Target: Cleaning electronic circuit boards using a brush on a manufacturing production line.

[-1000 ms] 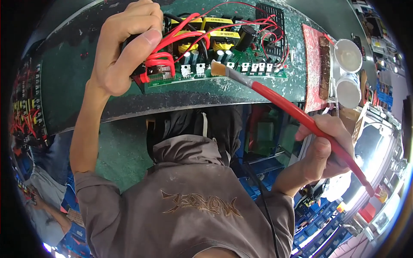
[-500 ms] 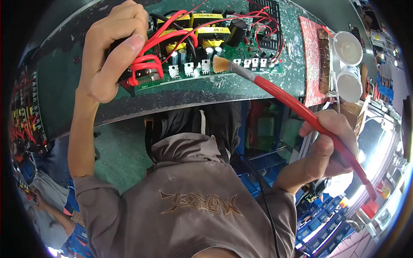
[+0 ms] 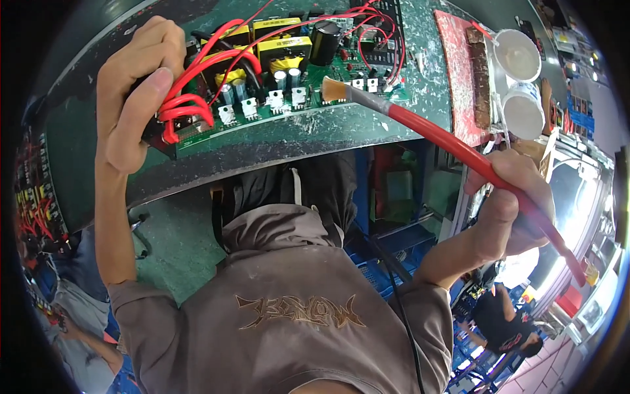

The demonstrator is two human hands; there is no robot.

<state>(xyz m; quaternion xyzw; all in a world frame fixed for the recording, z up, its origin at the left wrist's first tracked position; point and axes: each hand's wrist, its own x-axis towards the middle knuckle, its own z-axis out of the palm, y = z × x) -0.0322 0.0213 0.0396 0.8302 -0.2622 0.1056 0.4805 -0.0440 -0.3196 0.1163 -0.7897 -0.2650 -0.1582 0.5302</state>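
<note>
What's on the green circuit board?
Yellow blocks, a black cylinder, smaller cylinders, red wires and pale parts along the board's near edge. The left hand covers its left end, and the brush tip a patch near that edge; what's there can't be seen.

Green benchtop (image 3: 79,141), white-flecked, dark front edge. On it: populated green circuit board (image 3: 262,85); right of that, red mat (image 3: 456,72) with brown strip (image 3: 480,79), then two white cups (image 3: 523,111).

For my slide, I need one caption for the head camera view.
Left hand grips a circuit board at its wired end; right hand holds a red brush at the board's near edge.
</note>
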